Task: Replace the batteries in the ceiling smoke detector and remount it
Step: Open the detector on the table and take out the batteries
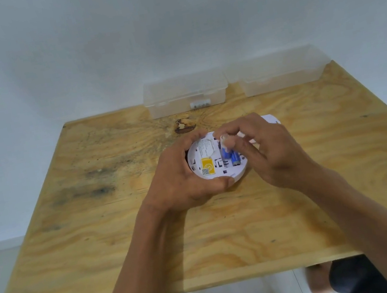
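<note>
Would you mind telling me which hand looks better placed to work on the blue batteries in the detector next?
The right hand, probably: its fingertips are already pinched at the top of the blue batteries. The left hand is wrapped around the smoke detector, steadying it.

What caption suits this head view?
Left hand steadies an upturned smoke detector while right hand handles blue batteries.

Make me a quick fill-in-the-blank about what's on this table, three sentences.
1. The left hand steadies the white ____.
2. The batteries under the right hand are ____ in colour.
3. Two clear plastic ____ stand at the far edge of the wooden table.

Missing words: smoke detector; blue; boxes.
</note>
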